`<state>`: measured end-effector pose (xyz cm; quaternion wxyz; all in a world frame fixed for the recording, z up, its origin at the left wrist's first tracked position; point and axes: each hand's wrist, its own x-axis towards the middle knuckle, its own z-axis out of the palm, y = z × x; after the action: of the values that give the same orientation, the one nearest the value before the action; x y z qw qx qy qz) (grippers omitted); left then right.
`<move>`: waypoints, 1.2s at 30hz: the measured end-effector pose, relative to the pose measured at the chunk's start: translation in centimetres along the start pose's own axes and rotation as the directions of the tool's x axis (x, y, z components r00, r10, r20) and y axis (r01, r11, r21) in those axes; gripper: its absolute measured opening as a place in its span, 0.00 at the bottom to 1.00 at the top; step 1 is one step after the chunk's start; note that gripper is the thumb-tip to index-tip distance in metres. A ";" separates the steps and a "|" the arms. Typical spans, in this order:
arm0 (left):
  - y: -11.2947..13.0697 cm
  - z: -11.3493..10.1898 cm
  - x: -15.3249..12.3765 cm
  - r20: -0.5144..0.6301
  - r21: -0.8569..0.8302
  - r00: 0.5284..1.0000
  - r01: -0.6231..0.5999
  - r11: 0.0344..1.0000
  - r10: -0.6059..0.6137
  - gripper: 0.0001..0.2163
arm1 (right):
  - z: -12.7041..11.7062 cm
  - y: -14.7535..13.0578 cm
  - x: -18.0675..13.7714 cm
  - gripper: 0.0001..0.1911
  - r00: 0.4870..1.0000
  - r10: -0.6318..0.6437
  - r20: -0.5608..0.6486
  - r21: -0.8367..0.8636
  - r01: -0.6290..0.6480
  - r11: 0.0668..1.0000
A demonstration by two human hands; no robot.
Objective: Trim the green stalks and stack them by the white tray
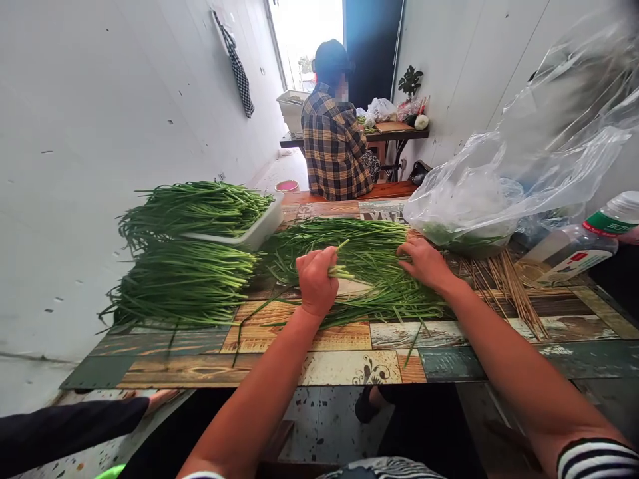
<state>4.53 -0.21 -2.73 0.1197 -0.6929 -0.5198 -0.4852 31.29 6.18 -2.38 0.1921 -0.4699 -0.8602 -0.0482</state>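
Note:
My left hand [319, 276] is closed round a small bunch of garlic chives [343, 273], whose pale stem ends stick out to the right of the fist. Over the right end of a loose spread of chives [364, 229], my right hand [424, 263] has its fingers apart and slightly curled, touching or just above the stalks. To the left lies a thick, neatly lined-up pile of chives [194, 283]. Behind it, more chives [204, 206] fill a white tray [259, 229].
Thin wooden skewers [516, 293] lie on the patchwork table [319, 366] at right, near a clear plastic bag [464, 199] and a bottle [579, 246]. A person in a plaid shirt [334, 143] sits beyond the table. Another person's dark sleeve [74, 426] shows at lower left.

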 end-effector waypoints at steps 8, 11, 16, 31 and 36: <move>0.3 0.5 -0.5 0.086 -0.106 0.994 -0.052 0.993 0.062 0.14 | 0.3 -0.2 0.2 0.07 0.997 0.051 0.056 -0.043 -0.049 0.998; 0.4 0.6 -0.6 0.093 -0.137 0.993 -0.062 0.989 0.075 0.15 | 0.5 0.3 0.3 0.06 0.997 0.052 0.048 -0.002 -0.052 0.999; 0.6 0.7 -0.7 0.095 -0.145 0.991 -0.078 0.986 0.093 0.15 | -0.2 0.4 0.1 0.06 0.997 0.028 -0.070 0.171 -0.016 0.985; 3.9 0.4 0.2 0.241 -0.190 0.943 -0.186 0.964 0.229 0.09 | -2.9 -6.4 -0.7 0.11 0.967 0.030 -0.254 0.594 0.131 0.794; 3.2 1.0 -0.3 0.220 -0.194 0.953 -0.166 0.967 0.208 0.08 | -2.3 -3.3 -0.3 0.17 0.917 0.320 -0.239 0.472 -0.178 0.864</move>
<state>7.80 -1.09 -2.38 0.0413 -0.8001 -0.4179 -0.4283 29.35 3.45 -0.07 0.4302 -0.5089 -0.7388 0.1002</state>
